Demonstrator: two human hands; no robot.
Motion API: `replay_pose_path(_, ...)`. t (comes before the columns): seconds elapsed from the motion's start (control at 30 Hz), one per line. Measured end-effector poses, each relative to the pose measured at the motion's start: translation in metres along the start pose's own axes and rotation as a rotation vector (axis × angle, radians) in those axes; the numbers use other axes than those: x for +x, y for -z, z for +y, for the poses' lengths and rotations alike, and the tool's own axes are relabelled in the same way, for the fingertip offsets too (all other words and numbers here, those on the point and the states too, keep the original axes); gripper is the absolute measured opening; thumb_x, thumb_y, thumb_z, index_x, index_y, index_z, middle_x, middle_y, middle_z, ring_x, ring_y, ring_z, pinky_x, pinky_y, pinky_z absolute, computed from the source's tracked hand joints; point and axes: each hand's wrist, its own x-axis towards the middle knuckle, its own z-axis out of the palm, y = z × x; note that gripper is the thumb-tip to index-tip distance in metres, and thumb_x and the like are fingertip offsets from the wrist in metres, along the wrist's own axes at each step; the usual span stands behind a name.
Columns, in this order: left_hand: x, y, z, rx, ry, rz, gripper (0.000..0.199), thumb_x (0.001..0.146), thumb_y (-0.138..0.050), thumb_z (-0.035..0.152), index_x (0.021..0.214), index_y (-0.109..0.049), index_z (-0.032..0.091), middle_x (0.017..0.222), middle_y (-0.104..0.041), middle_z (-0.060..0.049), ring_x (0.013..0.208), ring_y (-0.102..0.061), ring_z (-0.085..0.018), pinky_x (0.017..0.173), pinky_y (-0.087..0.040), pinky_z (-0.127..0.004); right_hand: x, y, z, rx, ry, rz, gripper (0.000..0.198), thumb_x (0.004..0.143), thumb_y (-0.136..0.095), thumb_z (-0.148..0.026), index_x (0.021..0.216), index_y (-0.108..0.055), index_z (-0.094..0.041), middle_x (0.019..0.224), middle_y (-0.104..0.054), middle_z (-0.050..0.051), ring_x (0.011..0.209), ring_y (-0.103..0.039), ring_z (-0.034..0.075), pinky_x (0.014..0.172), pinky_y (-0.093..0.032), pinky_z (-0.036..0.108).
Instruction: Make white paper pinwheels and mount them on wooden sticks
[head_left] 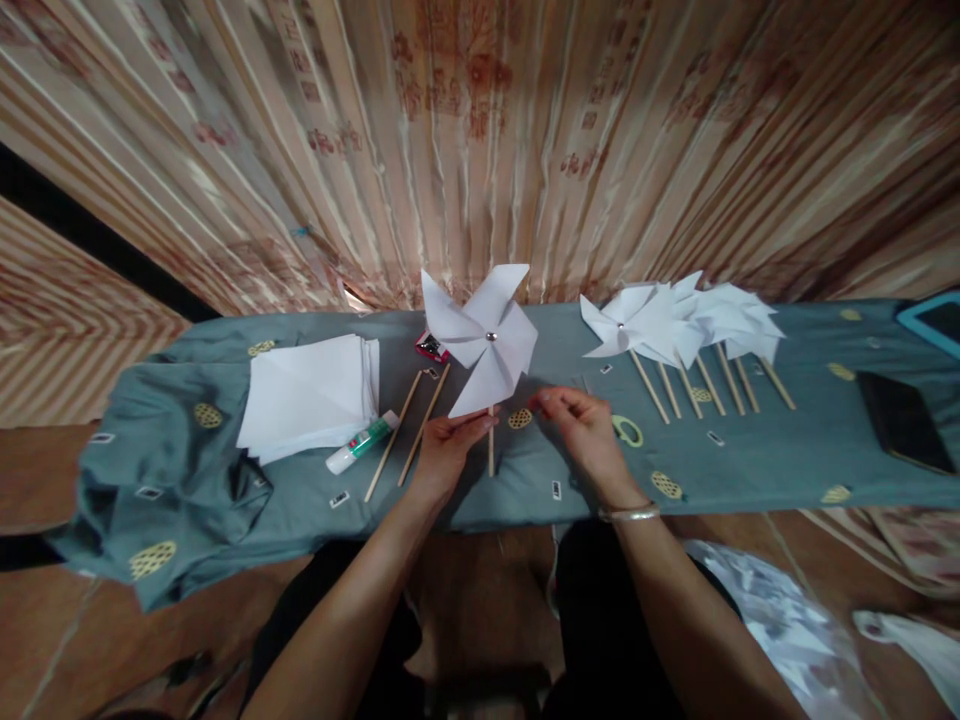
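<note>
A white paper pinwheel (517,350) with a shiny metal pin at its centre stands upright on a thin wooden stick (491,462). My left hand (448,450) is closed around that stick, just below the paper blades. To the right of the stick, my right hand (581,420) hovers over the cloth, apart from the pinwheel. Its fingers are loosely bent and a little apart, and I see nothing between them. Two loose wooden sticks (391,440) lie left of my left hand. A small red box with dark contents (431,347) sits behind them.
A stack of white paper (307,390) and a glue stick (364,443) lie at left. Several finished pinwheels (660,322) overlap at right. Greenish scissor handles (628,431) show beside my right hand. A dark phone (904,420) lies far right; a plastic bag (795,620) is below.
</note>
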Motion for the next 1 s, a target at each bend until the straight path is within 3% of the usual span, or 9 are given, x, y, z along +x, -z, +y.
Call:
replay_pose_path(0.1,-0.002,0.001,-0.001,0.038,-0.015,-0.044,0.027,0.053,-0.087,0.031,0.074,-0.079,0.017,0.078,-0.077,-0.006,0.079,-0.069,-0.021,0.083,-0.053,-0.034,0.017,0.012,0.005,0.095,0.036,0.161,0.035,0.076,-0.067,-0.055,0.086,-0.071,-0.022,0.086,-0.074,0.005,0.080,-0.065,0.019,0.074,-0.051,0.032)
replay_pose_path(0.2,-0.004,0.000,-0.001,0.047,-0.020,-0.075,0.025,0.053,-0.087,0.028,0.074,-0.079,0.017,0.077,-0.076,-0.005,0.076,-0.068,-0.019,0.082,-0.052,-0.032,0.025,0.015,0.007,0.174,0.076,0.167,0.037,0.073,-0.071,-0.052,0.097,-0.070,-0.024,0.099,-0.074,0.006,0.093,-0.066,0.020,0.082,-0.052,0.035)
replay_pose_path(0.4,-0.005,-0.003,0.000,0.057,-0.015,-0.086,0.025,0.050,-0.089,0.027,0.070,-0.078,0.016,0.075,-0.076,-0.005,0.076,-0.068,-0.019,0.083,-0.052,-0.031,0.026,0.011,0.005,0.174,0.032,0.126,0.038,0.070,-0.073,-0.054,0.092,-0.072,-0.024,0.084,-0.073,0.003,0.081,-0.064,0.019,0.072,-0.052,0.033)
replay_pose_path(0.6,-0.002,0.000,-0.001,0.122,-0.045,-0.079,0.019,0.056,-0.085,0.024,0.072,-0.079,0.016,0.075,-0.076,-0.006,0.077,-0.069,-0.020,0.082,-0.052,-0.031,0.019,0.008,-0.001,0.243,-0.018,0.054,0.030,0.069,-0.075,-0.051,0.066,-0.067,-0.022,0.064,-0.060,-0.003,0.062,-0.052,0.013,0.061,-0.042,0.026)
replay_pose_path(0.8,0.002,0.007,-0.004,0.229,-0.096,-0.085,0.017,0.061,-0.082,0.026,0.076,-0.079,0.018,0.079,-0.077,-0.006,0.079,-0.069,-0.022,0.082,-0.054,-0.035,0.011,0.003,-0.009,0.441,-0.076,-0.054,0.030,0.066,-0.081,-0.048,0.061,-0.068,-0.022,0.062,-0.060,-0.004,0.061,-0.050,0.010,0.064,-0.042,0.025)
replay_pose_path(1.0,0.003,0.010,-0.007,0.237,-0.112,-0.098,0.016,0.064,-0.081,0.028,0.077,-0.079,0.018,0.082,-0.077,-0.006,0.083,-0.070,-0.022,0.084,-0.053,-0.036,0.005,-0.003,-0.014,0.550,-0.216,-0.187,0.027,0.059,-0.086,-0.049,0.064,-0.075,-0.025,0.064,-0.068,-0.004,0.065,-0.058,0.012,0.073,-0.047,0.026)
